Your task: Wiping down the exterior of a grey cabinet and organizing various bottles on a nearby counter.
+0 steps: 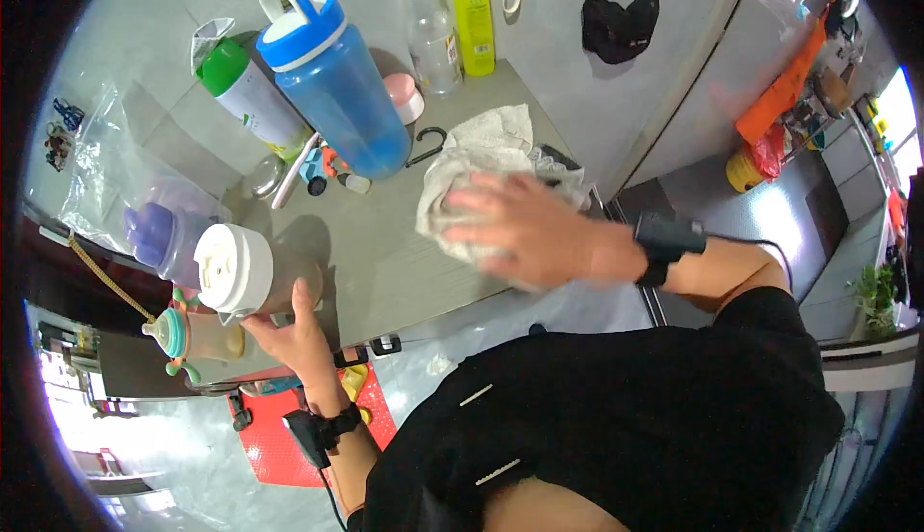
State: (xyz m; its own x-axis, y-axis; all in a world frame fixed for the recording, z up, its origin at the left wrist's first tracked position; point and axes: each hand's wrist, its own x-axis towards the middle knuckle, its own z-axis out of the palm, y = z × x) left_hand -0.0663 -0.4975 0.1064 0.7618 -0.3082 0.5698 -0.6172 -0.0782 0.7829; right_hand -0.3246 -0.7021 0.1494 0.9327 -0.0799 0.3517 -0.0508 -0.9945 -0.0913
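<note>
My right hand, blurred by motion, presses on a crumpled off-white cloth on the grey tabletop. Its fingers are spread over the cloth. My left hand grips the lower side of a white-lidded bottle, thumb on the near side. Other fingers are partly hidden behind it. Beside that bottle lie a baby bottle with a teal collar and a purple-lidded bottle. Some dark and clear plastic sits partly under the cloth, by my right wrist.
Along the wall stand a large blue water jug, a green-capped spray can, a clear bottle, a yellow-green bottle and a pink-lidded jar. A black hook and small toys lie nearby. A black bag hangs right.
</note>
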